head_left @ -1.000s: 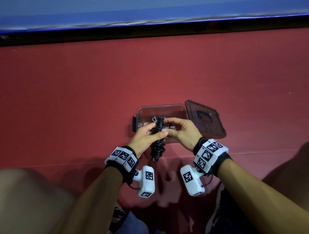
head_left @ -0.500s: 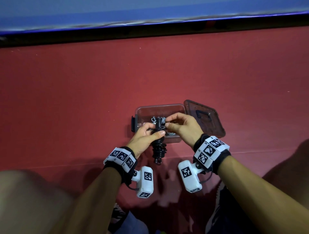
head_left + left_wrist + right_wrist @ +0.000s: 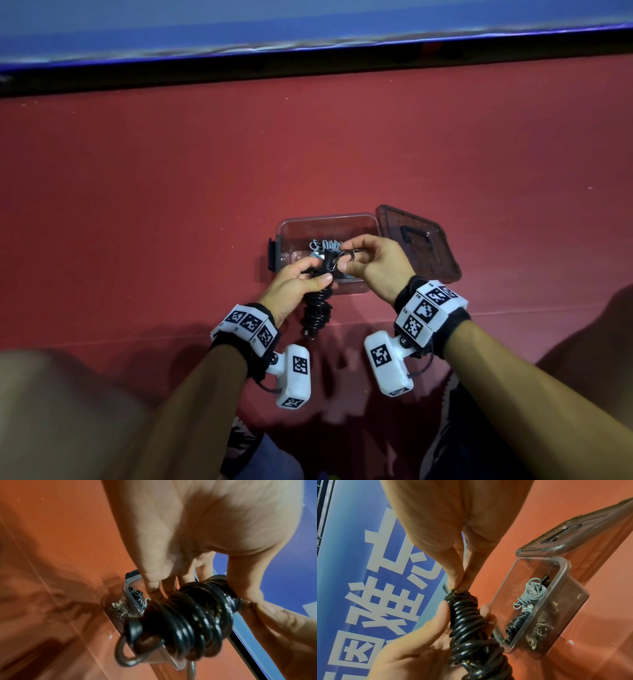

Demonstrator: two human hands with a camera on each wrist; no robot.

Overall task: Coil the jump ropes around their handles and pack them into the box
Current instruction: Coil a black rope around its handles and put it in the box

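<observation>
left hand (image 3: 197, 534) grips black coiled jump rope (image 3: 193, 616) at 5 o'clock; clear box (image 3: 132, 601) at 8 o'clock below, coiled ropes inside.

You're working over a red floor (image 3: 171, 205). A clear box (image 3: 291, 228) sits on it. Its lid (image 3: 416, 240) lies just beside, touching it
</observation>
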